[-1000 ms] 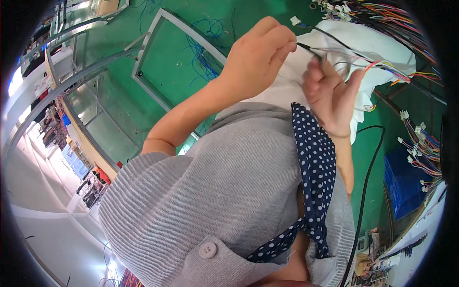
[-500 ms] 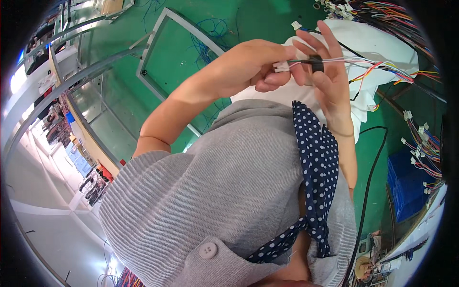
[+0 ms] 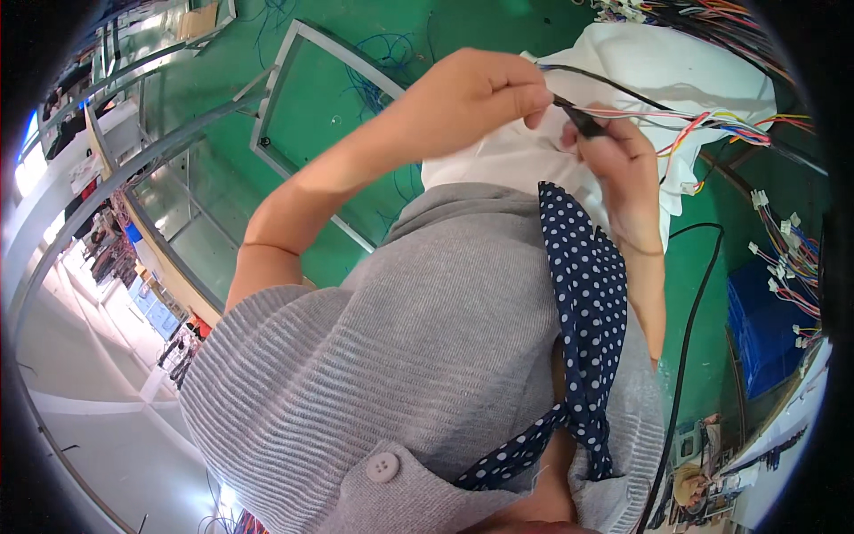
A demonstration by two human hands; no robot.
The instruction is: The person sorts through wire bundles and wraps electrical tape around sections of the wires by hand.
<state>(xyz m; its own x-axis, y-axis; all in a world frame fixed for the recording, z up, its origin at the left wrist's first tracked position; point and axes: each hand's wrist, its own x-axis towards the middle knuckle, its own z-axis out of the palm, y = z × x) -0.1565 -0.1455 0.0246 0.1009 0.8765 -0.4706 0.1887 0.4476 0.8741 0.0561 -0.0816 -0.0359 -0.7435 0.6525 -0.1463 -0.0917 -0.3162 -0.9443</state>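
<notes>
My left hand (image 3: 487, 96) is closed in a pinch at the end of a bundle of thin coloured wires (image 3: 649, 114), its fingertips hiding that end. Close by on the right, my right hand (image 3: 623, 165) is closed on a black strip (image 3: 587, 124), which looks like tape, at the wires. The strip slants from near the left fingertips down to the right fingers. From there the wires run right, across a white cloth (image 3: 569, 165) beneath my hands, into a thicker black-sheathed cable (image 3: 798, 158). A separate black lead (image 3: 614, 83) passes just beyond my left fingertips.
More wires with white connectors (image 3: 783, 240) hang at the right, above a blue bin (image 3: 761, 329). Another wire bundle (image 3: 712, 27) lies at the far right. A grey metal frame (image 3: 351, 60) stands on the green floor (image 3: 329, 116), with blue wire tangled beside it. A black cable (image 3: 687, 329) loops down on the right.
The white connector seen in my left fingers is now hidden. My left hand has turned over and moved slightly up. My right fingers, spread before, have closed on the black strip.
</notes>
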